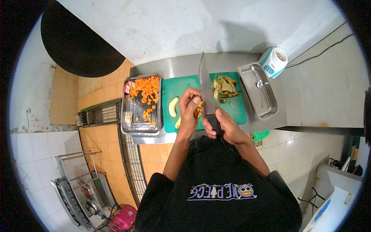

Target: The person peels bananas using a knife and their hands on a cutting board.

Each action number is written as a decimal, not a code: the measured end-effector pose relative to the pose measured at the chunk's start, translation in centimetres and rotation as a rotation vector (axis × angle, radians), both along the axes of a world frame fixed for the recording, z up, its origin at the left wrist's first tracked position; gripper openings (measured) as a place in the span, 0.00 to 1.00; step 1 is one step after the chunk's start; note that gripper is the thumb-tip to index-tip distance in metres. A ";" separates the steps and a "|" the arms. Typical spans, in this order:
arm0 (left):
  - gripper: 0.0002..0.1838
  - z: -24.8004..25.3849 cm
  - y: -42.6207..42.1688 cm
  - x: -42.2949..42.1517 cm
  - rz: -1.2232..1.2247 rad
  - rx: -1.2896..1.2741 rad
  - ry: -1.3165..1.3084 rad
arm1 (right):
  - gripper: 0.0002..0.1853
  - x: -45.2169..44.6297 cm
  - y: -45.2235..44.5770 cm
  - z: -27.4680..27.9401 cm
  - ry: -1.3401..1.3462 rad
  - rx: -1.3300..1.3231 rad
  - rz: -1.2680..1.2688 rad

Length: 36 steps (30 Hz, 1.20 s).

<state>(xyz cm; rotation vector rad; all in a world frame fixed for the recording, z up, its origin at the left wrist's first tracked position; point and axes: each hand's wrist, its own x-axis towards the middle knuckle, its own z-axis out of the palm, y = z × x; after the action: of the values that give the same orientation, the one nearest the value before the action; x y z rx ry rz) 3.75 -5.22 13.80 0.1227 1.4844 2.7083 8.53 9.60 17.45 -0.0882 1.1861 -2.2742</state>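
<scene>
My left hand [189,107] is closed around a banana [198,110] with yellow, dark-spotted peel, mostly hidden by the fingers. In my right hand [228,127] is the black handle of a large kitchen knife [205,83], its broad blade pointing away from me and upright beside the banana. Both hands are over a green cutting board [184,83]. Left of them on the board lies a peeled banana [173,107], and a second pale piece [178,123] shows partly behind my left wrist. A heap of banana peels [224,88] sits on the board's right side.
A dark tray [160,116] at left holds sliced carrots [147,88], a red-and-white packet [129,87] and a small pale bag [128,118]. To the right are a metal pan [270,113] with a spoon [260,92] and a white-and-teal appliance [273,62]. The wall stands behind the counter.
</scene>
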 end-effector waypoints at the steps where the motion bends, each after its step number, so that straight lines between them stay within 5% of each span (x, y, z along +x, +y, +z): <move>1: 0.09 0.2 -0.1 0.0 0.000 0.002 0.010 | 0.32 0.1 0.0 -0.3 -0.004 0.000 0.002; 15: 0.10 0.4 -0.4 0.6 -0.096 0.147 -0.033 | 0.24 0.5 -0.1 0.1 0.072 0.085 -0.111; 20: 0.10 0.4 0.1 0.5 0.194 -0.106 0.201 | 0.28 0.9 -0.8 0.2 0.206 0.228 -0.165; 36: 0.12 0.5 -0.5 0.0 0.232 -0.256 0.329 | 0.25 1.3 -1.0 0.8 0.248 0.353 -0.256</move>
<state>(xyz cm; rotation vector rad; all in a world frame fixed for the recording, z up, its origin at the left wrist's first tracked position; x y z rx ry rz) 3.76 -5.76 14.33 0.4284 2.0409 2.7374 9.86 8.56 18.22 -0.0897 1.8032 -2.2746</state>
